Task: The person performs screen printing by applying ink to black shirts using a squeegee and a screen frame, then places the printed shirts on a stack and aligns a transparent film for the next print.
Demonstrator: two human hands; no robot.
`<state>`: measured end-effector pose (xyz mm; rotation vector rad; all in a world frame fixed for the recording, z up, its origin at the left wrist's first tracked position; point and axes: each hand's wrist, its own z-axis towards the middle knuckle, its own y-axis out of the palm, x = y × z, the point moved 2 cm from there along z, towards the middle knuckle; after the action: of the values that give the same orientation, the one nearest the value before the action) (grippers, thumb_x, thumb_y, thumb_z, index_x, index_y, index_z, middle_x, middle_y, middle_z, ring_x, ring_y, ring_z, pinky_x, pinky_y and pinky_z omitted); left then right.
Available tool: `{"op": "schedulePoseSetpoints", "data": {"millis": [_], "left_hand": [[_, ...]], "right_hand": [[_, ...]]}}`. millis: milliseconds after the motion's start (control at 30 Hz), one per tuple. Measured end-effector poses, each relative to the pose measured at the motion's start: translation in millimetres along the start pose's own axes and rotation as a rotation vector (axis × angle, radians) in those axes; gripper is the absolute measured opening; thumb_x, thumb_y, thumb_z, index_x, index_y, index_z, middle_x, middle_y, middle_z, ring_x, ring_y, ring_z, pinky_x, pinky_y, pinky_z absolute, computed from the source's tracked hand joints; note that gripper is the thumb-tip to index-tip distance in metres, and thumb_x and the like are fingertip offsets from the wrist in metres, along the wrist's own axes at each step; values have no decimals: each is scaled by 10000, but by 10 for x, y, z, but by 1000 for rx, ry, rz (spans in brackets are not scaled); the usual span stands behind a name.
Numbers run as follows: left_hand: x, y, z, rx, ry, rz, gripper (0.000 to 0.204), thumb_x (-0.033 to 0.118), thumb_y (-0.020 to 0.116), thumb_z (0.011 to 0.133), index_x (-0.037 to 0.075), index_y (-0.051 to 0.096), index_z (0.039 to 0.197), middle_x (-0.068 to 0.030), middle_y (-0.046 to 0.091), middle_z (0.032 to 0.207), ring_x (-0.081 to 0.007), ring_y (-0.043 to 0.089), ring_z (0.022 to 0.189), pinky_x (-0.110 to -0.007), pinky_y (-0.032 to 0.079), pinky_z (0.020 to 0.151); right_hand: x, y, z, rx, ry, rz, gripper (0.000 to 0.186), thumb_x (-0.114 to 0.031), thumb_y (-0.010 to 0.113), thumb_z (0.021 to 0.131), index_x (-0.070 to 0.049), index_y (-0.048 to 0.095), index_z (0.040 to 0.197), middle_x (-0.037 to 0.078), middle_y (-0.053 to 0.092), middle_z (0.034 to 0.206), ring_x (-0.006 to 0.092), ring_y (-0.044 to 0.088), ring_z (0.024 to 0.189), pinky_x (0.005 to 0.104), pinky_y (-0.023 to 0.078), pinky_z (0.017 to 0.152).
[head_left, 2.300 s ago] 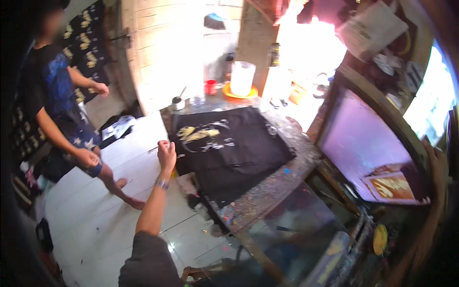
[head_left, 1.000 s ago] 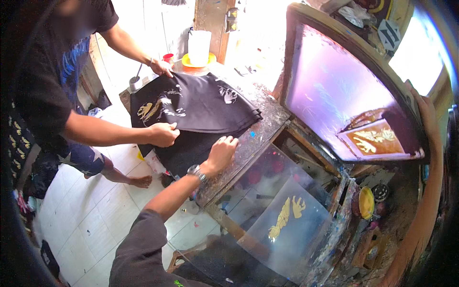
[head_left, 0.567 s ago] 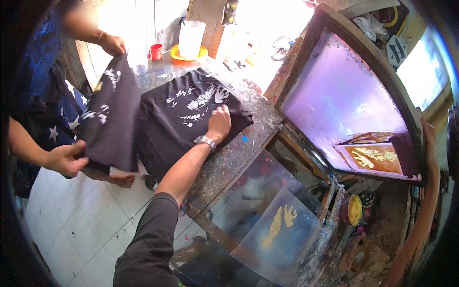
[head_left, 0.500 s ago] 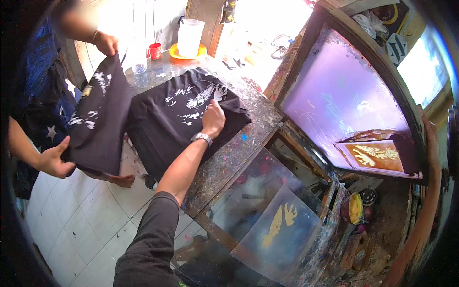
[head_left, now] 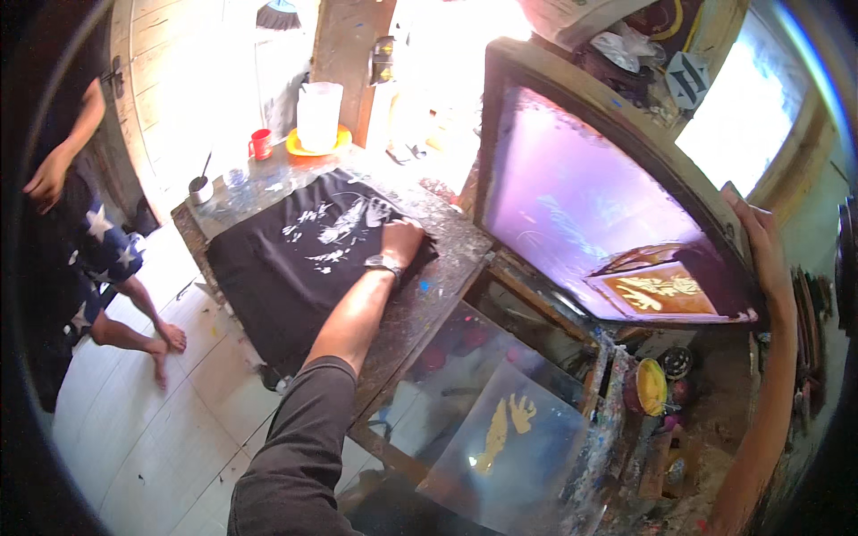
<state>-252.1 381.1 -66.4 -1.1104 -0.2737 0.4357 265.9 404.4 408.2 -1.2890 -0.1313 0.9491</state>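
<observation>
Currently, left hand: the left hand (head_left: 401, 241) is curled low on the right side of the black cloth (head_left: 286, 259), touching it near the white print (head_left: 341, 225); the fingertips are hidden, so whether they pinch the fabric cannot be told.
Right hand: the right hand (head_left: 760, 234) is clamped around the outer edge of the framed screen (head_left: 585, 201), which stands tilted up.
Black cloth: it lies spread on the paint-spotted table (head_left: 451, 279), creased toward the left hand, with its near left edge at the table's side.
Step in hand: judging by the pose, the cloth is being straightened or taken hold of while the screen is held clear.
Next move: shifting the cloth would call for a sure pinch on its edge, away from the print, with the right hand's hold on the screen unslackened.
Glass top: beside the table, the glass panel (head_left: 393, 406) bears a translucent sheet (head_left: 545, 447) with a gold print (head_left: 497, 438).
Around: a red mug (head_left: 260, 144), a white pitcher (head_left: 319, 116) on a yellow plate (head_left: 335, 146), and a small pot (head_left: 200, 189) stand beyond the cloth.
In the way: the raised screen bounds the right side; the co-worker's hand (head_left: 46, 183) is well apart, at far left.
</observation>
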Motion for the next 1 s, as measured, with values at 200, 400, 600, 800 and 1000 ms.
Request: {"op": "schedulePoseSetpoints", "data": {"millis": [200, 400, 600, 800, 1000], "left_hand": [[-1290, -182, 238, 366, -418, -719, 386, 290, 577, 1012, -63, 705, 926, -328, 699, 921, -508, 683, 925, -550, 548, 812], [-1155, -590, 306, 482, -338, -568, 364, 301, 587, 1013, -27, 738, 968, -324, 697, 934, -506, 676, 941, -578, 520, 845], [-2264, -888, 275, 698, -855, -862, 431, 296, 451, 1068, -78, 664, 1082, -308, 722, 933, -498, 691, 912, -562, 539, 796], [-758, -1227, 85, 274, 108, -525, 224, 130, 535, 913, -55, 662, 913, -321, 664, 848, -474, 675, 832, -573, 531, 727], [897, -1440, -953, -556, 366, -1099, 485, 199, 607, 1004, -43, 508, 1412, -301, 595, 1362, -399, 610, 1239, -497, 494, 1051]], "right_hand": [[-313, 49, -176, 218, -18, -39, 582, -437, 545, 1046, 75, 668, 1294, 135, 664, 1201, 165, 606, 1120, 294, 440, 1013], [-80, -89, -87, 127, 45, -159, 606, -455, 514, 1053, 84, 650, 1292, 167, 649, 1231, 204, 601, 1165, 321, 428, 1040], [-37, 46, -112, 173, -183, -546, 465, -363, 499, 1064, -66, 620, 1401, 194, 602, 1281, 272, 557, 1242, 353, 400, 1085], [45, -79, -181, 218, -249, -710, 447, -174, 480, 1036, -175, 570, 1474, 197, 570, 1337, 313, 543, 1263, 363, 378, 1130], [-80, -45, -245, 167, -222, -688, 446, -172, 457, 1037, -151, 567, 1470, 200, 597, 1303, 321, 563, 1223, 364, 385, 1115]]}}
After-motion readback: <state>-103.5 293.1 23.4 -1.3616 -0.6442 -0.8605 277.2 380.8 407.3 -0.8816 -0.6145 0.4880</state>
